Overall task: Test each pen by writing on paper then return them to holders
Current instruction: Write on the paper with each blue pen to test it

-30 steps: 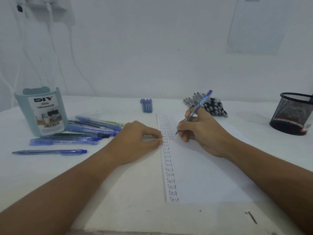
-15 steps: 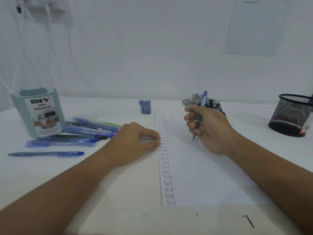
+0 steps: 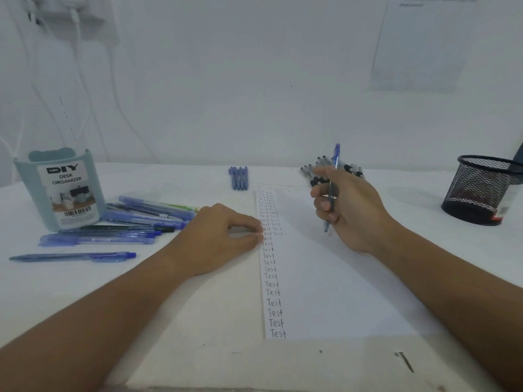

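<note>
White table (image 3: 198,321) bears desk organizer (image 3: 60,190) and mesh cup (image 3: 481,190).

Loose pens (image 3: 135,222) crowd the desk organizer (image 3: 60,190); mesh cup (image 3: 481,190) stands apart.

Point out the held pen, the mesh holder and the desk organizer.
held pen (image 3: 335,154), head view, upper barrel above the fingers.
mesh holder (image 3: 478,190), head view, front wall.
desk organizer (image 3: 63,193), head view, front label.

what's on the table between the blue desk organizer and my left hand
In the head view, a loose spread of pens lies on the table between the desk organizer and your left hand, mostly blue, lying roughly side by side.
</note>
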Tool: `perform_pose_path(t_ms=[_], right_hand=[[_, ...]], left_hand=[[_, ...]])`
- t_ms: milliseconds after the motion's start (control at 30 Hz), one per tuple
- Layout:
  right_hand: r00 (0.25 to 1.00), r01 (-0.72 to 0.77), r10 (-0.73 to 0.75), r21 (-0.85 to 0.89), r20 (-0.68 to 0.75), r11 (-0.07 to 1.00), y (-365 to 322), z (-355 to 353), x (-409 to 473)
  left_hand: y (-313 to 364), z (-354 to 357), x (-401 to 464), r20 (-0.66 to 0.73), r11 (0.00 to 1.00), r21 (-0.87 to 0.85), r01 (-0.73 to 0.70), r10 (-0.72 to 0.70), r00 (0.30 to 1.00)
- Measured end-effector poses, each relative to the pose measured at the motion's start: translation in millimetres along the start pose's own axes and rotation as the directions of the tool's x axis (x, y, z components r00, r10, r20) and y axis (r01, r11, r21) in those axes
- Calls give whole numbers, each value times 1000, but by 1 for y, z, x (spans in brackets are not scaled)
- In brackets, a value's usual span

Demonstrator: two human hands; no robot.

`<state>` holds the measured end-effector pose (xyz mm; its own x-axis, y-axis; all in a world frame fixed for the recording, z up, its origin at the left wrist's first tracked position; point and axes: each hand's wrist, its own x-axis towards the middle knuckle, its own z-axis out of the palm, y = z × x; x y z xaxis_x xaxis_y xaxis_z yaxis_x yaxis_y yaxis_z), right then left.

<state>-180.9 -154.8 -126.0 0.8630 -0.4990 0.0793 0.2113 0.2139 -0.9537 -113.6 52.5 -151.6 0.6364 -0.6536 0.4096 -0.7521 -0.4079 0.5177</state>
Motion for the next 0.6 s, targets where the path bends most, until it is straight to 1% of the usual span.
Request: perform_pose_path(t_ms=[100, 267, 300, 367, 433, 500, 600], right_hand=[[1000, 2, -2, 0, 10, 1000, -2, 0, -1], [998, -48, 49, -22, 44, 999, -18, 5, -1], [997, -48, 50, -53, 53, 997, -22, 7, 0], [995, -51, 65, -174, 73, 983, -28, 14, 5], [994, -54, 80, -291, 77, 955, -33, 24, 15], [994, -40, 74, -366, 79, 930, -37, 35, 30], [998, 2, 34, -535, 58, 845, -34, 51, 57]], left_hand=[[0, 0, 0, 3, 1000, 5, 1, -1, 1000], [2, -2, -1, 2, 1000, -13, 26, -26, 1000], [3, -2, -1, 3, 999, -18, 27, -27, 1000], [4, -3, -1, -1, 999, -36, 26, -26, 1000], [5, -4, 0, 2, 998, -49, 25, -25, 1000], [5, -4, 1, 8, 998, -52, 37, -36, 999], [4, -5, 1, 16, 997, -59, 53, -52, 999]])
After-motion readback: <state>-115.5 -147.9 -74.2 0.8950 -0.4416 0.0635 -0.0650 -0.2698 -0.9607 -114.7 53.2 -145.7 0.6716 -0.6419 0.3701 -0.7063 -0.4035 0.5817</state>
